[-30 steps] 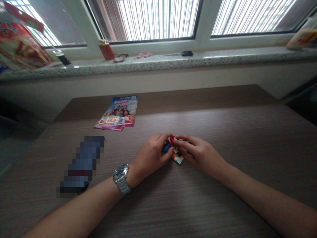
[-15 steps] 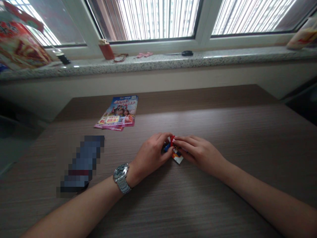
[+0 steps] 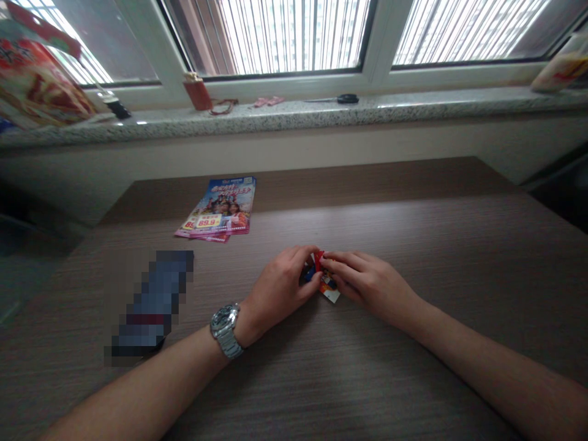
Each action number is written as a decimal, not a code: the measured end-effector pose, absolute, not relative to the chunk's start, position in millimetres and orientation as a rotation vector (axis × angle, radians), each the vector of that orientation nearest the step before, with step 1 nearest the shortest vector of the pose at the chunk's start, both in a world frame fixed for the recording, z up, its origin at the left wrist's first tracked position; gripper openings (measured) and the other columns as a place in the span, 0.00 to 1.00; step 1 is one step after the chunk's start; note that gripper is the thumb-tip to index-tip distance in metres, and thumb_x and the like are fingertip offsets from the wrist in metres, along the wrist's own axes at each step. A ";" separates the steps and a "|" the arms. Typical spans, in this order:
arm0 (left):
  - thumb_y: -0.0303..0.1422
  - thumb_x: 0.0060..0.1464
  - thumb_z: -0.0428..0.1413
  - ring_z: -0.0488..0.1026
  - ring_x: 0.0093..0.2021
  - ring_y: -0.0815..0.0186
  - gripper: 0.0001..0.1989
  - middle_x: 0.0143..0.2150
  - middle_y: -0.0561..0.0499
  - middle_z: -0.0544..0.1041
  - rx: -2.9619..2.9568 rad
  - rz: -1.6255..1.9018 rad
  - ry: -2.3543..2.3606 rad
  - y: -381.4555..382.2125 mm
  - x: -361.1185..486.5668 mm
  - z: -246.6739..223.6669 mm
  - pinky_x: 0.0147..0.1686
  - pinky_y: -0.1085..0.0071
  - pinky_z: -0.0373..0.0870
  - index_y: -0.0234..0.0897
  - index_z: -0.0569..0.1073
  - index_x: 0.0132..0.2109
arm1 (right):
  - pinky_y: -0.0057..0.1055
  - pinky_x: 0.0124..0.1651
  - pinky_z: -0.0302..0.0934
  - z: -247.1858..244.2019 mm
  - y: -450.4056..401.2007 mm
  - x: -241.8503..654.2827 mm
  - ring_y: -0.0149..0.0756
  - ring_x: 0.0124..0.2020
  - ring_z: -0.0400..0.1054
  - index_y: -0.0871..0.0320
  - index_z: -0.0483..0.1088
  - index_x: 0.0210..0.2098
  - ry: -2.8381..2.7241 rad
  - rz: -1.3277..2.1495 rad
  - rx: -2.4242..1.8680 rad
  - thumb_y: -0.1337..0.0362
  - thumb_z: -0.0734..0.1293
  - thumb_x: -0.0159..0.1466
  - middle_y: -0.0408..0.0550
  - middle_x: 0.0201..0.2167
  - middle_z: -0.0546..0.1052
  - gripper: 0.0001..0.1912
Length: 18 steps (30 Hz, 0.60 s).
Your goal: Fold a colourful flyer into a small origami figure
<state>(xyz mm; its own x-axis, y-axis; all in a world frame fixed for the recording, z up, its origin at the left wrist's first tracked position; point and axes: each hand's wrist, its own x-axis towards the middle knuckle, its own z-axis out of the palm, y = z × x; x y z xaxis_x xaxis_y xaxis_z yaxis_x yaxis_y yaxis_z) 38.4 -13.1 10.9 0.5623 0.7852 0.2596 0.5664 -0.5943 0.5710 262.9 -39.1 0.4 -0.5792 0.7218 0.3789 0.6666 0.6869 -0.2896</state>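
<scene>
Your left hand (image 3: 285,278) curls around a small packet (image 3: 329,293), its thumb on the near side and its fingers on the far side, so that it appears to pinch the packet between them. Your right hand (image 3: 367,278) comes in from the other side, with its fingertips bunched together on the packet's upper part; its thumb is hidden, so you cannot tell whether it pinches or only presses. The two hands almost meet over the packet, which sits low at the middle of the table (image 3: 340,380), with a white corner poking out toward you. A red strip (image 3: 319,262) runs up between your fingers, and a blue piece (image 3: 309,274) shows inside the left hand's curl; whether it belongs to the packet is not clear.

As for progress, you have both hands on the packet, and the handling looks midway: nothing lies finished beside it, and neither hand has let go. Your fingers cover too much to show whether it is open, so what is left cannot be told exactly.

A watch (image 3: 226,323) circles your left wrist. Farther left lies a blurred dark object (image 3: 158,300), with flyers (image 3: 223,208) stacked unevenly beyond it. Past the table, the sill (image 3: 316,119) carries a red case (image 3: 197,93), a pink item (image 3: 267,101) and a black-handled tool (image 3: 348,98), with a large bag (image 3: 41,86) at the left end.
</scene>
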 end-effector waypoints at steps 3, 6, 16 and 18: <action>0.30 0.62 0.58 0.75 0.50 0.58 0.16 0.50 0.47 0.77 2.375 0.704 1.086 -13.0 38.6 10.6 0.51 0.61 0.72 0.39 0.68 0.56 | 0.45 0.54 0.71 1.0 -39.3 261.8 0.46 0.53 0.74 0.53 0.68 0.61 -2.413 0.148 -1.094 0.68 0.63 0.71 0.55 0.57 0.76 0.20; 0.29 0.61 0.59 0.75 0.49 0.58 0.16 0.49 0.47 0.77 2.378 0.719 1.077 -12.9 38.8 10.2 0.51 0.61 0.72 0.40 0.68 0.55 | 0.45 0.54 0.71 1.1 -39.5 261.4 0.46 0.53 0.74 0.53 0.68 0.60 -2.411 0.135 -1.097 0.69 0.63 0.71 0.55 0.57 0.76 0.19; 0.30 0.61 0.59 0.75 0.48 0.60 0.17 0.49 0.47 0.76 2.379 0.700 1.086 -12.9 38.7 10.3 0.51 0.62 0.72 0.39 0.67 0.55 | 0.46 0.52 0.72 2.2 -38.2 262.4 0.48 0.51 0.73 0.59 0.71 0.57 -2.474 0.052 -1.070 0.66 0.63 0.72 0.59 0.56 0.75 0.15; 0.30 0.61 0.59 0.75 0.48 0.60 0.16 0.49 0.48 0.76 2.378 0.691 1.083 -12.7 38.8 10.5 0.51 0.62 0.72 0.39 0.67 0.55 | 0.45 0.51 0.72 2.5 -38.1 262.7 0.48 0.51 0.73 0.58 0.71 0.57 -2.486 0.050 -1.064 0.66 0.63 0.72 0.58 0.56 0.76 0.15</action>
<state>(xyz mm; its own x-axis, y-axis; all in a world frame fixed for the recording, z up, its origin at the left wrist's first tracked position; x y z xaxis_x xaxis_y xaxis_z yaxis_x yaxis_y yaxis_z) 38.8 -12.7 10.5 0.5697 0.7801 0.2588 0.5629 -0.5998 0.5687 262.7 -38.1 2.5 -0.6112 0.6969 0.3753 0.6812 0.7046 -0.1989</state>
